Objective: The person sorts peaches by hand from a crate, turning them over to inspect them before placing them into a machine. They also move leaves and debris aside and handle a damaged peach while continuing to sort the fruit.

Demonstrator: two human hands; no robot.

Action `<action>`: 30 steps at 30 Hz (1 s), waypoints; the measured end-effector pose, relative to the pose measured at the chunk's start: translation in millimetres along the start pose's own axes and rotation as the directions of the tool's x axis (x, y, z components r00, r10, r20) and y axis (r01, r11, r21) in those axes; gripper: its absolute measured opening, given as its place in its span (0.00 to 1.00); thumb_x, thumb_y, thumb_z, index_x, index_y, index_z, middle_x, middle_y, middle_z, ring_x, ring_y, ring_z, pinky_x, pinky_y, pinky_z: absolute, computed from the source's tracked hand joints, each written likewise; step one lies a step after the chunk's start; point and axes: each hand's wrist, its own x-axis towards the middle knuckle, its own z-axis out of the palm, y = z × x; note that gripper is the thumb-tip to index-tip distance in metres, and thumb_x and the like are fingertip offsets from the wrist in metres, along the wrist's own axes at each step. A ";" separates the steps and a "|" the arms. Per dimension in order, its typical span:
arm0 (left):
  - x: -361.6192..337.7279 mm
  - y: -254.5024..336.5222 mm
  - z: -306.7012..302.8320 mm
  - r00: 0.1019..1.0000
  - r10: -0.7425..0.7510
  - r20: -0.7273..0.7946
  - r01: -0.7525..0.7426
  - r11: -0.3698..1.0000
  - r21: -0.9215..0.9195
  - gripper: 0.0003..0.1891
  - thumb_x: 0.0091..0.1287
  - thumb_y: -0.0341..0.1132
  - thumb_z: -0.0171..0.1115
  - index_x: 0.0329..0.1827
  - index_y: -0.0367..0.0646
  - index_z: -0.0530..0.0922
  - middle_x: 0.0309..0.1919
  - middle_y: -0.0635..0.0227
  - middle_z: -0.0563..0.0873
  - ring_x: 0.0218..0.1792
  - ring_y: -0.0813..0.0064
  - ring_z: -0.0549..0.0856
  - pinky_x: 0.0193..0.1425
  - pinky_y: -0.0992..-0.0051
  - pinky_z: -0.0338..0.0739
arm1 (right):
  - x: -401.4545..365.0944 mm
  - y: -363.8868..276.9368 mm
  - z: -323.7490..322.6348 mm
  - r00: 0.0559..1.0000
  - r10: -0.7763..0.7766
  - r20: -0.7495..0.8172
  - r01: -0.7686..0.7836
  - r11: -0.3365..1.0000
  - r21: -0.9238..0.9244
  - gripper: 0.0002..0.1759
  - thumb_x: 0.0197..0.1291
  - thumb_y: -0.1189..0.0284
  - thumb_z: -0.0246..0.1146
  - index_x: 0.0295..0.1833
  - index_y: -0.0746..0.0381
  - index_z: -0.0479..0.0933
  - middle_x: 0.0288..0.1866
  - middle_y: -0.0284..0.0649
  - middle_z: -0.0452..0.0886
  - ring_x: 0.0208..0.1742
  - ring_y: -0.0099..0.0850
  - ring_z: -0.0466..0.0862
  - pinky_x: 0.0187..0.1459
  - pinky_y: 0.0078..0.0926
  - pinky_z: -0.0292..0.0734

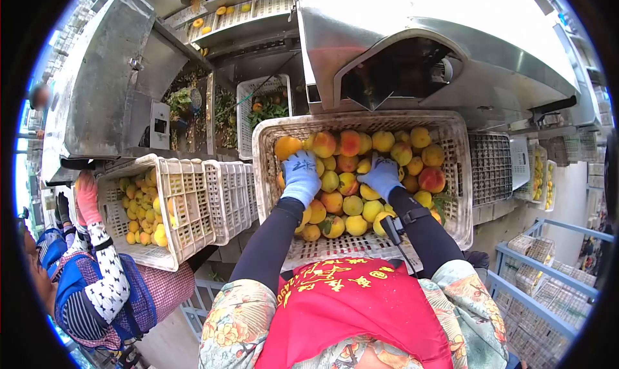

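Observation:
A large white plastic crate in front of me holds many yellow and red peaches. My left hand, in a light blue glove, reaches down among the fruit on the left side, beside an orange peach. Its fingertips are partly hidden between peaches. My right hand, in a matching glove, lies on the peaches right of the middle, with its fingers bent down among them. Whether either hand grips a fruit is not clear.
A metal machine stands beyond the crate. At left, a co-worker touches another peach crate with a pink-gloved hand. A smaller crate with leaves sits behind. Blue metal rails stand at the right.

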 end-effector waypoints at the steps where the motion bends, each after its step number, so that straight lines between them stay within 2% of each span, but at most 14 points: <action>1: -2.2 -1.9 -10.6 0.999 0.017 0.034 -0.014 0.995 -0.098 0.31 0.48 0.43 0.72 0.56 0.43 0.73 0.50 0.55 0.78 0.51 0.56 0.80 0.53 0.58 0.75 | -6.9 5.5 3.7 0.992 -0.069 -0.101 0.084 0.985 0.149 0.41 0.50 0.50 0.69 0.63 0.66 0.69 0.55 0.52 0.80 0.57 0.49 0.79 0.57 0.46 0.72; 2: -3.4 -3.2 -19.8 0.997 -0.044 0.066 0.058 0.971 -0.233 0.32 0.45 0.47 0.74 0.52 0.42 0.75 0.50 0.54 0.79 0.54 0.56 0.80 0.57 0.59 0.75 | -11.3 12.5 15.6 0.975 -0.062 -0.212 0.164 0.845 0.509 0.40 0.48 0.57 0.73 0.64 0.65 0.69 0.56 0.48 0.80 0.58 0.42 0.80 0.60 0.39 0.73; 3: -10.6 -3.0 -33.8 0.986 -0.113 0.125 0.154 0.907 -0.393 0.30 0.48 0.48 0.74 0.51 0.42 0.77 0.51 0.56 0.80 0.55 0.58 0.81 0.61 0.60 0.74 | -20.7 7.0 0.6 0.973 -0.061 -0.222 0.168 0.846 0.506 0.40 0.48 0.57 0.73 0.64 0.65 0.69 0.56 0.48 0.80 0.58 0.42 0.80 0.60 0.39 0.73; 5: -24.6 -12.8 -21.3 0.962 0.190 0.197 0.210 -0.055 -0.976 0.28 0.56 0.46 0.70 0.56 0.41 0.75 0.55 0.57 0.80 0.56 0.58 0.80 0.64 0.56 0.73 | -53.7 -16.5 -52.1 0.958 -0.234 -0.165 0.250 0.404 0.880 0.41 0.49 0.60 0.74 0.67 0.65 0.69 0.59 0.44 0.79 0.59 0.32 0.78 0.61 0.31 0.73; 6: -35.2 -7.5 -22.6 0.952 0.264 0.157 0.253 -0.382 -0.889 0.27 0.59 0.45 0.67 0.59 0.42 0.74 0.57 0.57 0.79 0.57 0.57 0.79 0.65 0.52 0.71 | -59.8 -26.6 -61.8 0.956 -0.232 -0.181 0.264 0.403 0.876 0.41 0.49 0.60 0.74 0.67 0.65 0.69 0.59 0.44 0.79 0.59 0.32 0.78 0.61 0.31 0.73; 7: -47.2 1.7 -27.5 0.942 0.322 0.099 0.297 -0.658 -0.691 0.27 0.62 0.44 0.65 0.62 0.42 0.73 0.59 0.57 0.78 0.59 0.55 0.78 0.67 0.47 0.70 | -67.6 -37.0 -66.3 0.948 -0.238 -0.210 0.254 0.173 0.952 0.41 0.51 0.61 0.74 0.68 0.65 0.68 0.61 0.42 0.77 0.59 0.30 0.77 0.61 0.28 0.72; 8: -53.2 11.2 -36.3 0.901 0.435 0.014 0.387 -0.786 -0.482 0.29 0.62 0.45 0.64 0.65 0.42 0.71 0.61 0.54 0.77 0.63 0.50 0.75 0.69 0.40 0.65 | -74.9 -44.4 -70.6 0.940 -0.242 -0.240 0.230 -0.070 0.971 0.41 0.52 0.61 0.73 0.69 0.65 0.67 0.62 0.41 0.76 0.59 0.27 0.76 0.61 0.25 0.71; 9: -60.9 21.9 -52.0 0.882 0.463 -0.087 0.419 -0.856 -0.303 0.27 0.62 0.41 0.66 0.63 0.42 0.72 0.60 0.56 0.78 0.62 0.52 0.77 0.67 0.38 0.67 | -81.0 -49.5 -76.7 0.935 -0.248 -0.254 0.242 -0.078 0.967 0.41 0.52 0.61 0.73 0.69 0.65 0.67 0.62 0.41 0.76 0.59 0.27 0.76 0.61 0.25 0.71; 13: -62.5 24.0 -73.0 0.906 0.392 -0.162 0.334 -0.895 -0.296 0.29 0.61 0.42 0.66 0.64 0.42 0.71 0.61 0.55 0.77 0.63 0.50 0.76 0.69 0.41 0.66 | -96.4 -69.1 -94.1 0.918 -0.148 -0.368 0.384 0.100 0.918 0.47 0.49 0.62 0.76 0.72 0.66 0.63 0.65 0.43 0.75 0.62 0.31 0.76 0.64 0.30 0.70; 15: -56.6 21.1 -77.6 0.903 0.389 -0.185 0.318 -0.891 -0.324 0.29 0.61 0.42 0.66 0.64 0.42 0.70 0.61 0.55 0.77 0.63 0.50 0.76 0.69 0.42 0.67 | -100.9 -75.5 -100.5 0.717 -0.224 -0.660 0.646 0.570 0.508 0.51 0.47 0.59 0.76 0.73 0.65 0.61 0.64 0.47 0.76 0.63 0.38 0.77 0.64 0.34 0.70; 17: -51.8 20.5 -81.4 0.909 0.373 -0.188 0.246 -0.842 -0.481 0.33 0.58 0.48 0.66 0.65 0.45 0.71 0.62 0.59 0.77 0.65 0.53 0.74 0.68 0.47 0.68 | -95.2 -77.0 -104.2 0.711 -0.201 -0.674 0.629 0.612 0.480 0.53 0.43 0.58 0.77 0.74 0.64 0.60 0.60 0.49 0.78 0.61 0.45 0.77 0.63 0.36 0.70; 21: -43.2 18.5 -79.0 0.962 0.190 -0.196 0.024 -0.775 -0.632 0.29 0.61 0.35 0.65 0.66 0.46 0.70 0.59 0.61 0.79 0.61 0.60 0.77 0.66 0.53 0.71 | -68.1 -75.1 -115.1 0.611 -0.165 -0.774 0.590 0.747 0.307 0.54 0.38 0.57 0.78 0.72 0.63 0.63 0.59 0.50 0.77 0.57 0.49 0.76 0.62 0.42 0.66; 28: -50.1 12.5 -100.6 0.982 0.133 -0.136 -0.008 -0.685 -0.728 0.46 0.48 0.18 0.69 0.73 0.46 0.60 0.60 0.64 0.74 0.56 0.67 0.81 0.58 0.66 0.81 | -3.1 -71.0 -124.6 0.355 -0.204 -0.912 0.434 0.900 -0.032 0.49 0.41 0.52 0.76 0.66 0.67 0.66 0.66 0.59 0.69 0.67 0.57 0.67 0.69 0.54 0.58; 30: -47.2 15.1 -102.9 0.984 0.145 -0.103 0.026 -0.688 -0.725 0.47 0.47 0.17 0.69 0.74 0.46 0.59 0.60 0.63 0.73 0.56 0.67 0.80 0.59 0.66 0.80 | 57.3 -60.7 -114.2 0.402 -0.111 -0.909 0.311 0.950 0.021 0.48 0.45 0.51 0.74 0.66 0.67 0.66 0.66 0.59 0.68 0.67 0.58 0.66 0.69 0.55 0.59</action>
